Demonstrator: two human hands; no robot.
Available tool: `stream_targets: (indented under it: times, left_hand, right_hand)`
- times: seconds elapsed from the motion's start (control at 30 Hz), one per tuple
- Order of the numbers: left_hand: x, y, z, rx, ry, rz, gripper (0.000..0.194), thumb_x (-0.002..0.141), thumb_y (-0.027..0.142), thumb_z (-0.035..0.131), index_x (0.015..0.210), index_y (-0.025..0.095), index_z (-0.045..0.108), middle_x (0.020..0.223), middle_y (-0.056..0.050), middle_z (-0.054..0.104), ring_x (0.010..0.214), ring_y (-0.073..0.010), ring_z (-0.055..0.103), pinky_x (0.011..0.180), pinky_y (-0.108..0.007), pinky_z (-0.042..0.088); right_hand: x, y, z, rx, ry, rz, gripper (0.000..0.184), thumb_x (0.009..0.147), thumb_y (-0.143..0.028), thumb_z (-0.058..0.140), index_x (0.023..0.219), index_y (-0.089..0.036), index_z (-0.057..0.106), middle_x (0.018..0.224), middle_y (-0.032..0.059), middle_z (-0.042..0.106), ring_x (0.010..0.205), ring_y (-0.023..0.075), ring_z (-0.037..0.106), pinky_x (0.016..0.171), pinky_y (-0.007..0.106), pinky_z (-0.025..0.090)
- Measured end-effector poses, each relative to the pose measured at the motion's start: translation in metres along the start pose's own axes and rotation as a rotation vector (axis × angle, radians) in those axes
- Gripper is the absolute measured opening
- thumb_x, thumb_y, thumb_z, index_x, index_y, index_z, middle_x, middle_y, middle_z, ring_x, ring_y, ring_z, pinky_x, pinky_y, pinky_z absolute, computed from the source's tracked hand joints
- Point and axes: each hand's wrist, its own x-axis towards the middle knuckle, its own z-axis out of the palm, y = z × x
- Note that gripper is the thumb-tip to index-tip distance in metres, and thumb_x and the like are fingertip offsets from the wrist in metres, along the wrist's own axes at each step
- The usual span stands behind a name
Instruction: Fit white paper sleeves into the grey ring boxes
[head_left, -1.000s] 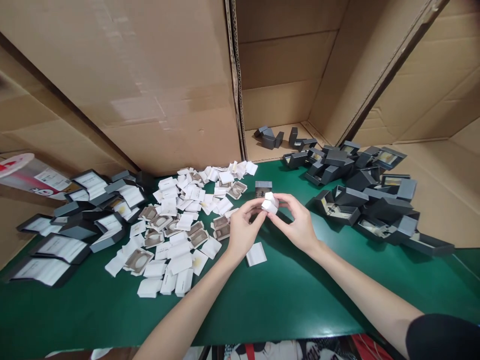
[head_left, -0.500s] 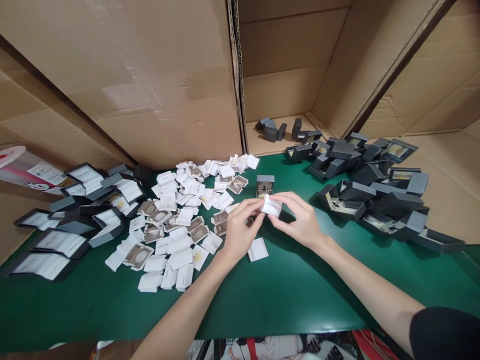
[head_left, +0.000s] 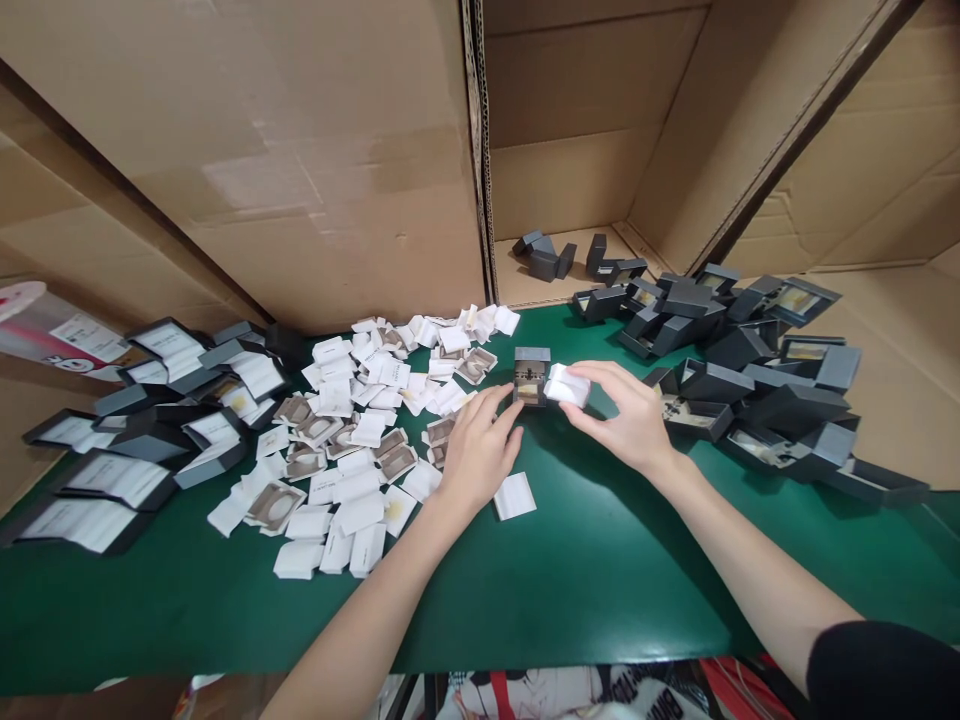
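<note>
Between thumb and fingertips, my right hand (head_left: pixel 630 415) pinches a small white folded box insert (head_left: pixel 568 386), raised just right of a small dark grey box (head_left: pixel 531 370). That box stands with its lid up on the green table, its inside facing me. My left hand (head_left: pixel 484 440) has its fingers stretched out, the tips at the box's left edge; whether they press on it I cannot tell. A flat white card (head_left: pixel 515 497) lies on the table below the hands. White inserts (head_left: pixel 360 490) are heaped left of my left hand, some showing grey hollows.
Open dark boxes with white linings (head_left: pixel 172 370) are piled at the left, beside a clear plastic tub (head_left: pixel 56 330). More dark boxes (head_left: pixel 750 380) lie heaped at the right. Cardboard walls (head_left: pixel 300 180) close off the back, and a few dark boxes (head_left: pixel 546 262) sit inside a cardboard compartment.
My right hand has moved right with the white insert, away from my left hand. My left hand has let go of the insert and lowered to the dark box's left edge.
</note>
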Motion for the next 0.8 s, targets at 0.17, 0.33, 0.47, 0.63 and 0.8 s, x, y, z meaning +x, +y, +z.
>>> stream_targets:
  times: [0.17,0.33,0.47,0.63,0.8]
  left_hand:
    - [-0.002,0.002,0.003,0.135,-0.076,0.065,0.036,0.091,0.016,0.048,0.125,0.017,0.057,0.136,-0.015,0.054,0.126,-0.0327,0.05,0.1,-0.052,0.045]
    - [-0.003,0.007,0.004,0.149,-0.082,0.146,0.036,0.09,0.014,0.048,0.125,0.019,0.056,0.132,-0.015,0.055,0.125,-0.0315,0.05,0.098,-0.05,0.046]
    - [-0.003,0.01,0.005,0.158,-0.09,0.184,0.037,0.09,0.013,0.048,0.125,0.019,0.055,0.131,-0.015,0.055,0.124,-0.0309,0.05,0.097,-0.049,0.046]
    - [-0.002,0.012,0.001,0.183,-0.084,0.175,0.033,0.091,0.015,0.047,0.122,0.016,0.057,0.127,-0.016,0.057,0.121,-0.0308,0.05,0.096,-0.047,0.045]
    - [-0.001,0.009,-0.006,0.2,0.009,0.094,0.03,0.089,0.011,0.045,0.114,0.018,0.062,0.109,-0.011,0.063,0.101,-0.0266,0.054,0.08,-0.04,0.046]
  right_hand:
    - [-0.002,0.014,-0.004,-0.027,-0.142,-0.009,0.028,0.085,-0.027,0.061,0.113,-0.022,0.061,0.111,0.0099,0.069,0.102,0.0265,0.065,0.086,0.045,0.053]
    - [-0.003,0.014,-0.002,-0.077,-0.248,-0.015,0.026,0.089,-0.027,0.058,0.114,-0.022,0.06,0.114,0.0087,0.069,0.101,0.0261,0.063,0.083,0.043,0.05]
    - [-0.002,0.012,-0.001,-0.115,-0.3,-0.011,0.026,0.09,-0.028,0.057,0.115,-0.022,0.06,0.113,0.0088,0.069,0.101,0.0268,0.061,0.081,0.043,0.047]
    - [-0.001,0.014,-0.005,-0.088,-0.26,0.019,0.025,0.087,-0.032,0.061,0.11,-0.021,0.061,0.109,0.0085,0.07,0.099,0.0266,0.06,0.083,0.042,0.046]
    - [0.0,0.018,-0.009,-0.123,-0.13,0.164,0.021,0.084,-0.03,0.06,0.103,-0.021,0.061,0.099,0.0083,0.068,0.092,0.0266,0.059,0.08,0.041,0.048]
